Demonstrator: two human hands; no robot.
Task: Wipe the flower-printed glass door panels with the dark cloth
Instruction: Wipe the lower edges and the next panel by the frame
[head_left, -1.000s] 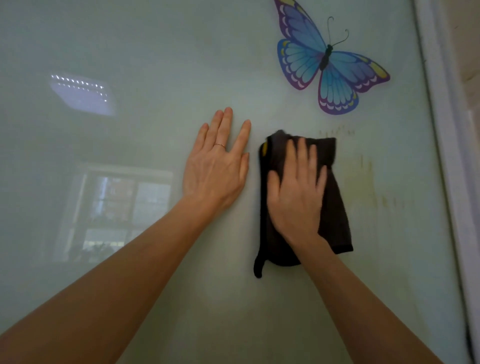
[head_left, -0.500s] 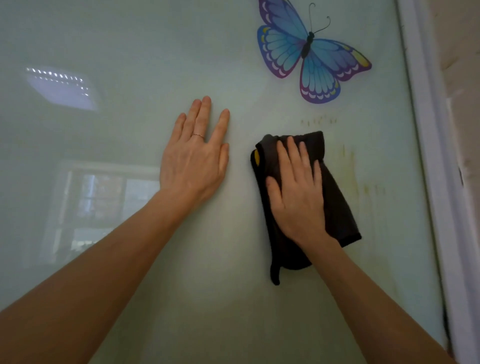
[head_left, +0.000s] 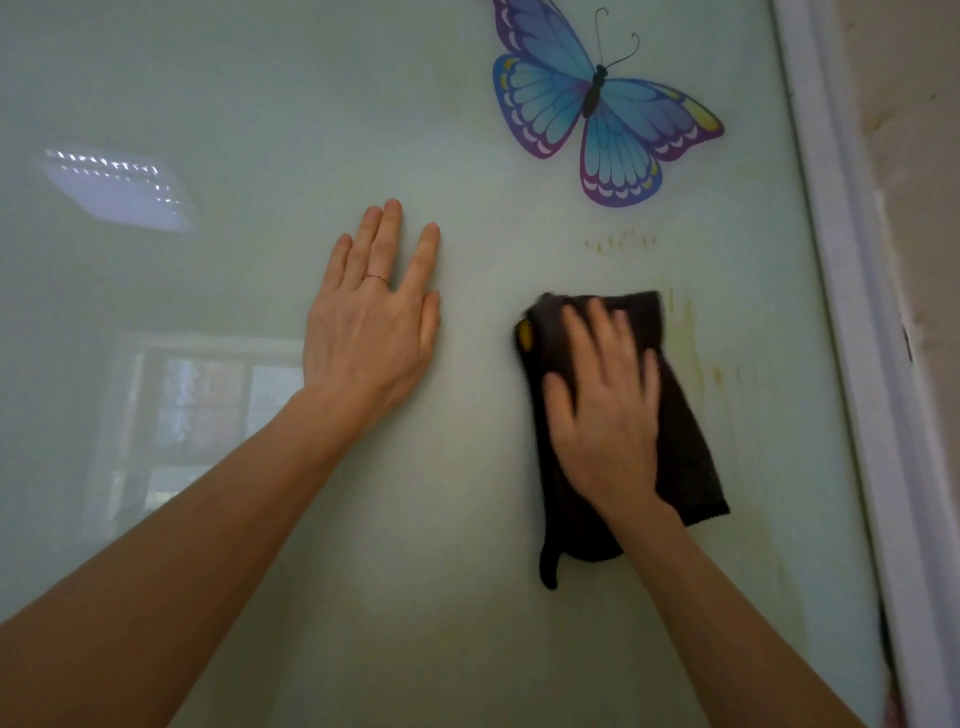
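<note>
The fingers (head_left: 597, 332) of the right hand (head_left: 605, 415) are spread wide and flat on the dark cloth (head_left: 685, 447), pressing it against the glass door panel (head_left: 260, 78); they look a little blurred. The cloth hangs folded under the palm, with a small yellow tag (head_left: 524, 335) at its upper left edge and a thin tail at the bottom. The left hand (head_left: 371, 322) lies flat on the glass beside it, not touching the cloth, fingers open and holding nothing; one finger has a thin ring (head_left: 376, 278). Above the cloth is a blue butterfly print (head_left: 597, 104). Yellowish stains (head_left: 685, 322) show just right of the cloth. The white door frame (head_left: 841, 312) runs along the right side.
</note>
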